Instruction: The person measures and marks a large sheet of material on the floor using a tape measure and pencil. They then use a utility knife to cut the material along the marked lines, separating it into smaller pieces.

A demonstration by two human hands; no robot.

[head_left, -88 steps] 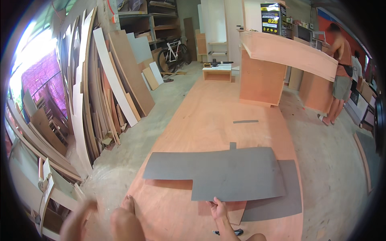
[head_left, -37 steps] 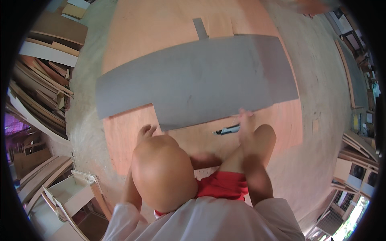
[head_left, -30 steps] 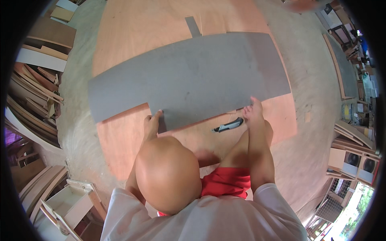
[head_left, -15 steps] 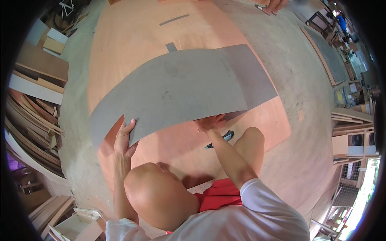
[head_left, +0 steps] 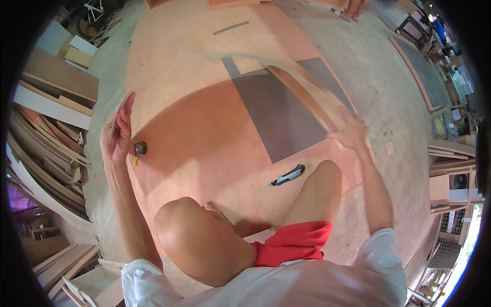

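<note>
My left hand is closed on the edge of a thin sheet, raised and seen nearly edge-on. My right hand grips its other end; motion smears both this hand and the sheet, which arches between them. Beneath, a grey sheet lies on a plywood board. A tape measure with a yellow tab rests near my left hand, and a utility knife lies in front of my bent knees.
Leaning boards and offcuts line the left, below a bicycle. A framed dark panel and wooden pieces stand along the right. Another person's feet and legs show at the top right. A grey strip lies farther along the board.
Both my hands have risen and moved apart, lifting the top grey sheet off the board. The tape measure and more of the grey sheet underneath have come into view.
</note>
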